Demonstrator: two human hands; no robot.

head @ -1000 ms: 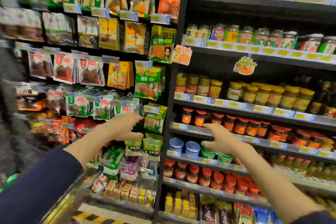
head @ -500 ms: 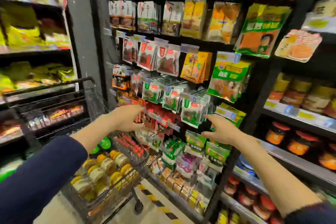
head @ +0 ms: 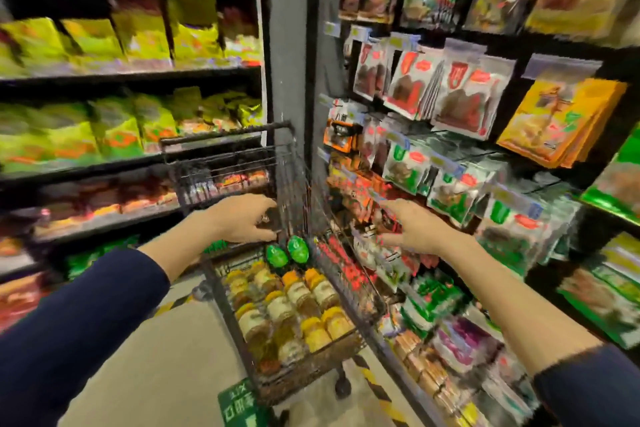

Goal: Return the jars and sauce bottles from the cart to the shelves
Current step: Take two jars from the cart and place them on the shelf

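A black wire shopping cart [head: 263, 291] stands in the aisle below my hands. Its basket holds several yellow-lidded jars [head: 287, 308] and two green-capped bottles [head: 287, 253] at the far end. My left hand [head: 242, 218] hovers over the cart's far end with loosely curled fingers and holds nothing. My right hand [head: 415, 229] is stretched out flat above the cart's right rim, in front of the hanging packets, also holding nothing. The whole frame is blurred by motion.
Pegs with hanging spice and snack packets [head: 450, 97] fill the right side. Shelves of green and yellow bags [head: 121, 128] line the left. A grey pillar [head: 287, 45] stands behind the cart. Pale floor with a green sticker [head: 239, 406] lies below.
The view has swung left, from the jar shelves to the cart. The jar shelves have left the frame. Both hands stay held out in front and hold nothing.
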